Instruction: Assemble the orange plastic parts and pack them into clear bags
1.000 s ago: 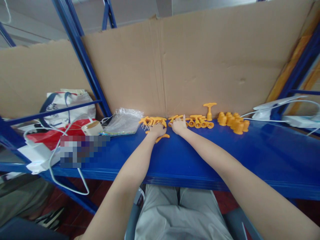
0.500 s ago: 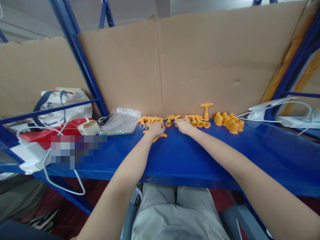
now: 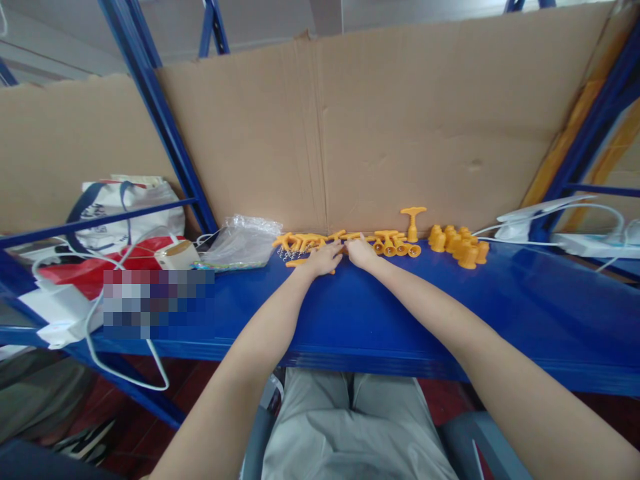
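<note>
My left hand [image 3: 325,260] is low over the blue shelf at the front of a row of yellow corkscrew parts. Its fingers bend toward my right hand [image 3: 361,255], and the fingertips of both hands meet or nearly meet. Both hands look closed; whatever is between the fingers is hidden. Left of them lie yellow T-handles with metal spirals [image 3: 293,253], and one loose yellow handle [image 3: 296,263] pokes out beside my left wrist. Just right of my right hand, yellow T-handled pieces with bell-shaped ends [image 3: 389,248] lie on their sides. One T-handled piece [image 3: 413,225] stands upright behind them.
Several yellow bell-shaped caps [image 3: 467,253] are grouped farther right on the blue shelf [image 3: 370,313]. Clear plastic bags [image 3: 240,247] lie at left, beside a red bag, a white tote [image 3: 133,220] and white cables. A cardboard panel [image 3: 400,120] backs the shelf; blue posts flank it.
My right hand has moved left, and my left hand has shifted right and slightly nearer, so they now come together. More of the spirals show at the left.
</note>
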### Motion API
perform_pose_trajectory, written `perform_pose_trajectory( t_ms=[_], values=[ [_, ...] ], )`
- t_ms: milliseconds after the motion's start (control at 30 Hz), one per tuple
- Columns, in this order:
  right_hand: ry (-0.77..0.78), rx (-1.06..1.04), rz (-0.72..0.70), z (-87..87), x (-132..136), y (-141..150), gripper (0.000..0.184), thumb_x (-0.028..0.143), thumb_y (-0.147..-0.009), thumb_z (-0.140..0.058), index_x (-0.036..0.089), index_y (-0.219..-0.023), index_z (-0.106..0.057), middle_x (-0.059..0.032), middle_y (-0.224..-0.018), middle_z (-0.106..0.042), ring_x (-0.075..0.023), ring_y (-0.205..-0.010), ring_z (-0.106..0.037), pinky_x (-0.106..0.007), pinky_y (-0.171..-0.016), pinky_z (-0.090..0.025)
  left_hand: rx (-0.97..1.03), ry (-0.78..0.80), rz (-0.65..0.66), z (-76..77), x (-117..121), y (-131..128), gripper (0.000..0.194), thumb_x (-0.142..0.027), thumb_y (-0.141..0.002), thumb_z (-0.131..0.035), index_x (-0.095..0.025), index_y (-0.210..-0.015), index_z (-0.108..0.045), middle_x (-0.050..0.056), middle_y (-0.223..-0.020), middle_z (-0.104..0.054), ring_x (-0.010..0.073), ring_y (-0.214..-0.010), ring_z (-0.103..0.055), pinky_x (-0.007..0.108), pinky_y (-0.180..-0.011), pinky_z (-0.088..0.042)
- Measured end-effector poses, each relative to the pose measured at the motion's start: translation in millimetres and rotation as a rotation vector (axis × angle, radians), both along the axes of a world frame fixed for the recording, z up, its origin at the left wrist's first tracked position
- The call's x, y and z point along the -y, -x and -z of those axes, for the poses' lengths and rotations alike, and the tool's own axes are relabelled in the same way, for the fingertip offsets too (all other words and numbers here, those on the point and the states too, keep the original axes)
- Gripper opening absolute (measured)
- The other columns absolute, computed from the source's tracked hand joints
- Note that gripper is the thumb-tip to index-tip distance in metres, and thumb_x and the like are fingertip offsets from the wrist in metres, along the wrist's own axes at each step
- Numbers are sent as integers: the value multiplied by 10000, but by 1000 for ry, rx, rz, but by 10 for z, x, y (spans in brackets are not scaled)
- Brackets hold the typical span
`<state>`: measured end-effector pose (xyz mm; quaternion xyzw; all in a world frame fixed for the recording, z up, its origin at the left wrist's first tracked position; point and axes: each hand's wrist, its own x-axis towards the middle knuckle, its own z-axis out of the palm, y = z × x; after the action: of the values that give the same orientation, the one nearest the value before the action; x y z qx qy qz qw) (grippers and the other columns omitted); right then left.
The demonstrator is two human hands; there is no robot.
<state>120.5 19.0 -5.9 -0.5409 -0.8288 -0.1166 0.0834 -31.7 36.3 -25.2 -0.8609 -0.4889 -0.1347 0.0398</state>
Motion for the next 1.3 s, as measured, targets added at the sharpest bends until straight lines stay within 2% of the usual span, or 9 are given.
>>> perform_pose_trajectory(
  t_ms=[133, 233, 367, 567, 800, 967, 1133, 1300],
  values=[
    [-20, -43, -13, 35, 10, 42, 432, 56, -944, -336, 17, -1252, -638, -231, -1212, -682, -249, -1195, -620, -404, -1190, -195, -21, -8, -32, -3, 29, -45, 502, -259, -972, -366, -203, -1460, -469, 66, -1572, -396, 201, -1437, -389, 356, -1184, -311],
    [-47, -33, 22, 56, 11, 54, 434, 47, -929, -339, 10, -1228, -650, -237, -1174, -695, -259, -1152, -644, -421, -1195, -177, -20, -47, -46, -19, 71, -72, 487, -227, -975, -349, -196, -1439, -492, 73, -1551, -432, 207, -1415, -423, 362, -1168, -342],
    [-65, -40, 87, 87, -7, 33, 435, 35, -917, -335, 36, -1196, -669, -231, -1161, -702, -264, -1144, -653, -470, -1210, -83, -35, -80, -61, -44, 128, -106, 450, -203, -978, -335, -157, -1370, -552, 109, -1499, -498, 224, -1365, -482, 381, -1149, -369],
    [-58, -117, 13, 142, -32, -25, 477, 0, -900, -314, 79, -1276, -597, -189, -1246, -681, -246, -1178, -636, -558, -1197, 12, -53, -112, -88, -68, 192, -116, 417, -168, -948, -368, -162, -1299, -593, 106, -1427, -560, 234, -1324, -514, 395, -1130, -395],
    [-73, -148, 95, 160, -6, -22, 439, 61, -919, -314, 67, -1240, -614, -201, -1156, -716, -274, -1130, -660, -602, -1173, 59, -43, -60, -97, -26, 146, -94, 462, -210, -962, -345, -198, -1393, -512, 68, -1546, -443, 207, -1425, -404, 412, -1180, -329],
    [-96, -62, 125, 120, 25, -24, 431, 67, -908, -336, 78, -1188, -664, -189, -1061, -747, -275, -1045, -699, -567, -1182, 94, -37, -31, -104, -17, 116, -81, 476, -251, -970, -355, -202, -1425, -485, 75, -1564, -412, 219, -1448, -368, 442, -1186, -313],
    [-126, -22, 143, 100, 23, -18, 425, 74, -902, -359, 97, -1140, -711, -174, -1027, -757, -262, -979, -721, -509, -1191, 124, -32, -56, -108, -31, 150, -90, 430, -248, -967, -383, -191, -1362, -543, 97, -1546, -437, 233, -1425, -404, 455, -1179, -318],
    [-143, -8, 139, 111, -12, -24, 445, 65, -887, -361, 118, -1111, -742, -169, -1010, -762, -262, -943, -728, -499, -1179, 163, -33, -69, -136, -37, 180, -105, 411, -234, -968, -376, -178, -1329, -562, 101, -1536, -452, 223, -1404, -433, 448, -1175, -324]
  ],
)
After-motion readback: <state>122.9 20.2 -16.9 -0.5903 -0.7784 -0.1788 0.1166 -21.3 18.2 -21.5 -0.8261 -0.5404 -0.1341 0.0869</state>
